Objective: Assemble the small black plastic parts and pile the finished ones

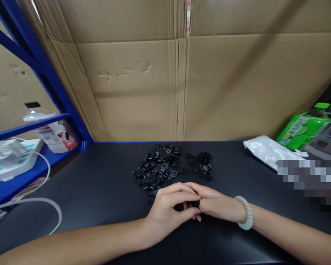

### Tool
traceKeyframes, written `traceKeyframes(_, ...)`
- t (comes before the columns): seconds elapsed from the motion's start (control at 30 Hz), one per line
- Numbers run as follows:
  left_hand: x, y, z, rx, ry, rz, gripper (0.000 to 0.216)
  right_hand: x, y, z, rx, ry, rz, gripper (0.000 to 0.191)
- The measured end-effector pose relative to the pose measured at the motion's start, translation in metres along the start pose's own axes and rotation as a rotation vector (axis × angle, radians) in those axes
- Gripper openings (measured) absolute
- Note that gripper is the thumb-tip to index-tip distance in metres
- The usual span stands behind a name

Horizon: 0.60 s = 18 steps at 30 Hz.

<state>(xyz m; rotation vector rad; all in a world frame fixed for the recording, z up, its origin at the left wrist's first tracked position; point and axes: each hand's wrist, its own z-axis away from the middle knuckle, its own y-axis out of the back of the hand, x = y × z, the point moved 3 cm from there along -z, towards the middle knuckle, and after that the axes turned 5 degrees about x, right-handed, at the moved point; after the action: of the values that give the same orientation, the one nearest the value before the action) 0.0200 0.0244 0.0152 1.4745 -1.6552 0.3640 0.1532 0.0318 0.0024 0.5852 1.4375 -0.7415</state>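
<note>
My left hand [168, 208] and my right hand [216, 204] meet at the middle of the black table [99, 191], fingers curled and pinched together around a small black part [191, 204] that is mostly hidden between them. A white beaded bracelet [246, 213] circles my right wrist. Just beyond my fingers lies a large heap of small black plastic parts [158, 167]. A smaller heap of the same parts [202, 165] lies to its right.
A cardboard wall [182, 81] stands behind the table. At the left are a blue shelf frame [44, 70], a plastic bottle [55, 134], a white charger [9, 154] and a white cable [48, 206]. At the right lie a white plastic bag [264, 151] and a green package [303, 130].
</note>
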Motion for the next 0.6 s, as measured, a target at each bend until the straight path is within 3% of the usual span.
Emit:
traceKeyframes(0.2,0.001,-0.004,0.001,-0.027,-0.080,-0.029,0.011,-0.015,-0.005,0.005,0.028,-0.007,0.213,0.033)
traceKeyframes(0.4,0.005,-0.003,0.000,0.017,-0.116,-0.050,0.020,-0.016,-0.006,0.006,0.012,0.024,0.222,0.032)
traceKeyframes(0.6,-0.001,0.004,-0.002,0.135,0.113,0.024,0.020,0.000,-0.004,0.008,0.008,0.004,0.067,0.040)
